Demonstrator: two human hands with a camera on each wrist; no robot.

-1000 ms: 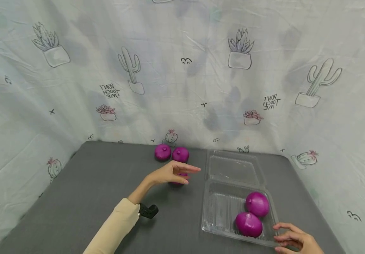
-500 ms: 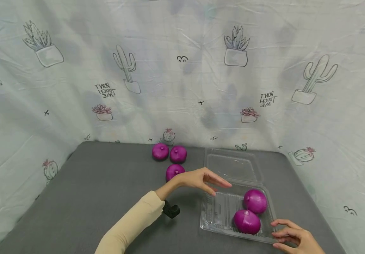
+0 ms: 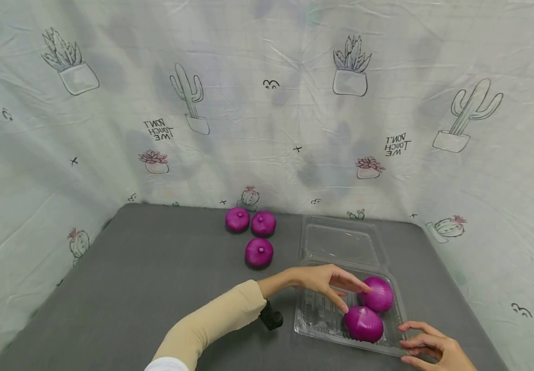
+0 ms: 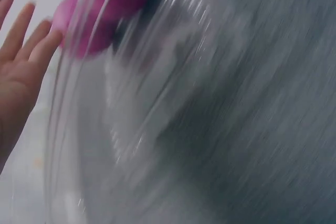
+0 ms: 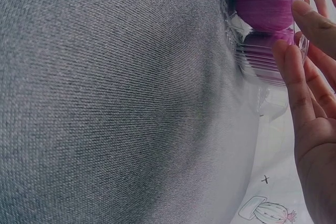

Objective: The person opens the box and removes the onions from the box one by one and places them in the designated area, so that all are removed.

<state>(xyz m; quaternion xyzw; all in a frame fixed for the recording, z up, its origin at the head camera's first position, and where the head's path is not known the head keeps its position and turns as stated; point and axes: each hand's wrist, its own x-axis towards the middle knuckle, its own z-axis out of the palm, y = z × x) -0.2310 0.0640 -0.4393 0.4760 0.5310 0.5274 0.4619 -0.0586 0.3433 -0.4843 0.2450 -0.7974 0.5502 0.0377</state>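
Two purple onions (image 3: 364, 324) lie side by side in the clear plastic clamshell container (image 3: 311, 325). My left hand (image 3: 327, 282) reaches over the container, palm down, with extended fingers and nothing between them. Its fingertips overlap the rear onion (image 3: 380, 296) in the head view, and its thumb is close to the front one. In the left wrist view the fingers (image 4: 39, 48) come near an onion (image 4: 79, 27); contact is unclear. My right hand (image 3: 438, 348) rests its fairly straight fingers against the container's near right corner, as the right wrist view also shows with its fingertips (image 5: 286, 59).
Three more purple onions (image 3: 259, 253) sit left of the container on the grey tabletop (image 3: 155, 278). The container's lid (image 3: 341, 242) lies folded back behind its base. A white printed curtain (image 3: 295, 113) closes off the back and sides.
My left hand has moved right, from above the loose onions to over the onions in the container, bringing the nearest loose onion into full view. My right hand has stayed at the corner.
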